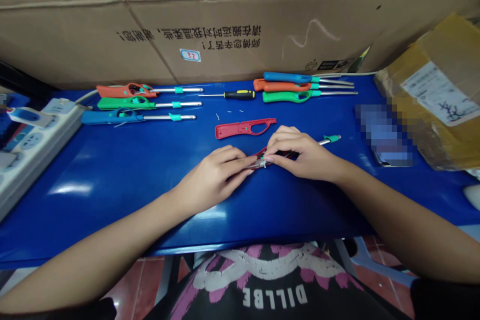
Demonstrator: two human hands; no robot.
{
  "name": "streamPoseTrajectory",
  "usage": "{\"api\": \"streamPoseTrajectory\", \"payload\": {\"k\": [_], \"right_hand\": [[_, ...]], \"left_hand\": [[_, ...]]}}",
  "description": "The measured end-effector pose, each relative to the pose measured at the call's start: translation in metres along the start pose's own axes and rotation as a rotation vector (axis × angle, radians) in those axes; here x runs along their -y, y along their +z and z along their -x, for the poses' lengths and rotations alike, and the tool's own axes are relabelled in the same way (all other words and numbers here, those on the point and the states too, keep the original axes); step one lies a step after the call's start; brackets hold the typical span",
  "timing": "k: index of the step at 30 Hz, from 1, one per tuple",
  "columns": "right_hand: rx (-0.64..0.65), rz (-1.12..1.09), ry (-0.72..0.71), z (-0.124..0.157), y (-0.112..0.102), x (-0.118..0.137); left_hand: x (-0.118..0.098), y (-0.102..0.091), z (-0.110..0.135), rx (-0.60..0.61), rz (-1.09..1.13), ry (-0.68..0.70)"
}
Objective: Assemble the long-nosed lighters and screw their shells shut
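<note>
Blue tabletop (pixel 93 220) runs across our view, and our hands meet near its middle, just in front of us. Our left hand (pixel 213 180) has its fingers pressed together, the tips pinching the clear end of a red lighter body (pixel 259 152). Our right hand (pixel 300 152) curls over that body from above, its fingertips pinching it, while a metal rod with a green collar (pixel 330 139) sticks out past the hand. Just beyond our hands lies a red lighter shell (pixel 245 128). Farther back, three long lighters (pixel 123 104) lie to the left and three more (pixel 288 86) to the right, with a yellow-and-black screwdriver (pixel 240 94) between them. A power strip (pixel 37 145) sits at the left edge, and a cardboard box (pixel 150 25) stands behind everything.
</note>
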State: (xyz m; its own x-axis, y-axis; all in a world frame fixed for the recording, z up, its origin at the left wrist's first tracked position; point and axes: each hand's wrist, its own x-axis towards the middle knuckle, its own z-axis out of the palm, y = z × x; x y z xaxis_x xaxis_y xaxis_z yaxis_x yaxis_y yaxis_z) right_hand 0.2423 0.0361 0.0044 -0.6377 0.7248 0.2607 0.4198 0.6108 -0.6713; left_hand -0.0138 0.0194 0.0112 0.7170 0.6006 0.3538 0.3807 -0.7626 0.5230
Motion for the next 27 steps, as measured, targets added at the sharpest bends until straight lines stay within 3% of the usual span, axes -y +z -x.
{"api": "streamPoseTrajectory", "payload": {"k": [7,14,19,27], "right_hand": [[-0.012,0.084,0.019,0.0,0.001,0.005],[-0.009,0.153,-0.069,-0.002,0.01,0.017],[-0.008,0.159,-0.075,-0.001,0.013,0.013],[-0.022,0.228,-0.101,0.002,0.008,0.005]], "left_hand": [[0.001,0.001,-0.001,-0.002,0.017,-0.012],[-0.005,0.003,-0.001,-0.065,0.103,-0.166],[-0.004,0.003,-0.001,-0.11,0.132,-0.2],[0.005,-0.002,0.001,0.037,-0.027,-0.207]]}}
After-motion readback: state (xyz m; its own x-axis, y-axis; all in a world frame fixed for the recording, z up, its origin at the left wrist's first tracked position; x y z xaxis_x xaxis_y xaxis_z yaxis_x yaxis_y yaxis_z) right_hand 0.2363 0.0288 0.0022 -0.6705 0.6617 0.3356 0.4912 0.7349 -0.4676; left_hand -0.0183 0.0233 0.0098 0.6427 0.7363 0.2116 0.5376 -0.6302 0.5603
